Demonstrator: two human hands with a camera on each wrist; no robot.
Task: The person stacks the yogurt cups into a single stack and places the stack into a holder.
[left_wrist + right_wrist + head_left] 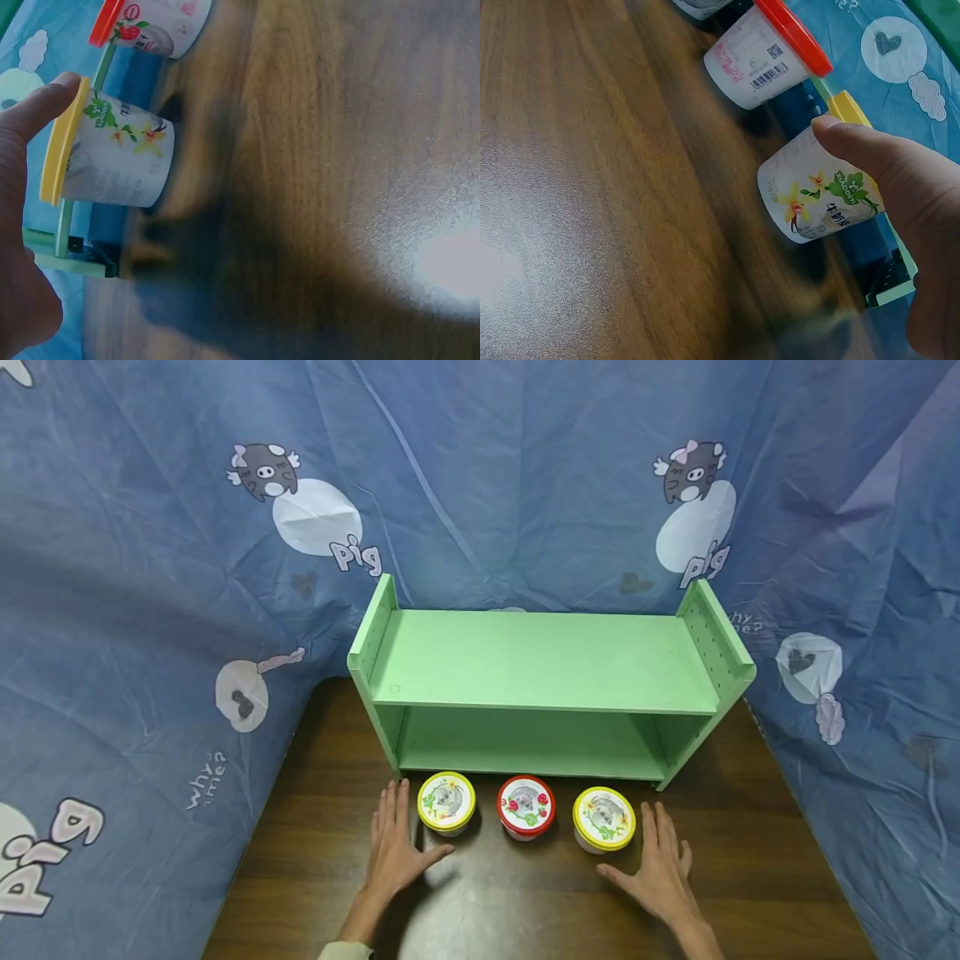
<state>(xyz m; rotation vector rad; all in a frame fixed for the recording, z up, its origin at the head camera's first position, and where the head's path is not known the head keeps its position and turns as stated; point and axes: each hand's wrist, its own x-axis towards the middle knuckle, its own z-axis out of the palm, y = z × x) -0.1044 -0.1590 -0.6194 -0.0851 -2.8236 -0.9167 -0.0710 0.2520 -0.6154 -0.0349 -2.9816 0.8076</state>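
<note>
Three small white tubs stand upright in a row on the wooden table. The left tub (447,803) and right tub (604,819) wear yellow lids and show yellow flowers on their sides. Between them, the middle tub (526,807) has a red-rimmed lid with berries printed on it. My left hand (397,847) lies just left of the left tub, fingers stretched forward and thumb spread towards its near side. On the other side, my right hand (658,872) is spread the same way beside the right tub. Neither hand grips a tub; whether the thumbs touch them, I cannot tell.
Close behind the tubs stands a light green two-level shelf (540,660) with raised side panels. Brown wooden tabletop (517,910) extends in front and to both sides. A blue curtain (510,485) with cartoon pigs hangs behind and around the table.
</note>
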